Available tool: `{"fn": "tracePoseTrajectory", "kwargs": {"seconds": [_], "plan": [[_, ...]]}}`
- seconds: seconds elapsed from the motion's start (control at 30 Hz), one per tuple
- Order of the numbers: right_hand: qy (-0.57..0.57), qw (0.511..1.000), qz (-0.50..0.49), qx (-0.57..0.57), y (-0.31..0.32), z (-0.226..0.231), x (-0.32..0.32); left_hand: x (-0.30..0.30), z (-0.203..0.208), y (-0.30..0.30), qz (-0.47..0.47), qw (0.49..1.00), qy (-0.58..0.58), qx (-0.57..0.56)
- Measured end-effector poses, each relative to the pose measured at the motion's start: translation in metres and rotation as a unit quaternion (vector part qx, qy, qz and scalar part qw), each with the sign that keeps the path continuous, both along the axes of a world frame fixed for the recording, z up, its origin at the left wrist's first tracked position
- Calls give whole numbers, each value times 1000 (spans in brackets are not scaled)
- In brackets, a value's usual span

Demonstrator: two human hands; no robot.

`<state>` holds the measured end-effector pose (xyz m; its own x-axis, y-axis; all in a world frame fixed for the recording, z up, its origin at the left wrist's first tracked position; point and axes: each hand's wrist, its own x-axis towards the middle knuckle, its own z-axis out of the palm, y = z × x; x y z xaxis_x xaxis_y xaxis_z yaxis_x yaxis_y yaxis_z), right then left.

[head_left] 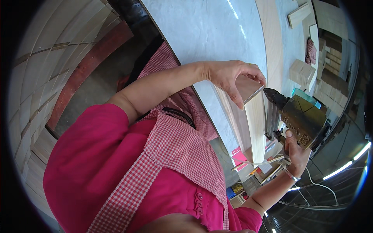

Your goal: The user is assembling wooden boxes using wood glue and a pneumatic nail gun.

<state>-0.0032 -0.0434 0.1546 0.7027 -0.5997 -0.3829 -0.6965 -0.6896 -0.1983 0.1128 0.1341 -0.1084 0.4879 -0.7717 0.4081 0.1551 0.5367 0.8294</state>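
Your L hand point(227, 77) spans the brown end piece point(248, 87), thumb on the near side, fingertips on the far side, grasping it. The piece sits at the upper end of a long pale wooden board point(255, 130), by the tabletop point(210, 33), which is whitish w/ a marbled look. Your R hand point(298, 155) is wrapped around the handle of a dark, brownish nail gun point(305, 118), thumb up nr its body; a bracelet point(291, 174) is on that wrist. The gun's nose is right by the end pc's corner, close to your L fingertips; can't tell if it's touching. Beyond the gun: a stack of wood blocks point(302, 73) & a red checked cloth point(310, 52). You've got a red-&-white checked apron point(186, 151) on.
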Motion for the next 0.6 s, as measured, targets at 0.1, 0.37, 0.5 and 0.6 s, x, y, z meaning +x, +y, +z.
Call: {"fn": "tracePoseTrajectory", "kwargs": {"seconds": [0.1, 0.37, 0.5, 0.6], "plan": [[-49, 996, 72, 23, -7, -4, 2, -1, -1, -1, 5, 1000, -7, -7], [-101, 990, 86, 51, 2, -6, -5, -17, -5, 14, 130, 982, -122, 54], [-58, 997, 33, 30, 14, 8, -25, -34, -7, 8, 222, 947, -200, 117], [-91, 988, 128, -8, -16, -6, -51, -47, -15, -4, 287, 901, -257, 199]]}}
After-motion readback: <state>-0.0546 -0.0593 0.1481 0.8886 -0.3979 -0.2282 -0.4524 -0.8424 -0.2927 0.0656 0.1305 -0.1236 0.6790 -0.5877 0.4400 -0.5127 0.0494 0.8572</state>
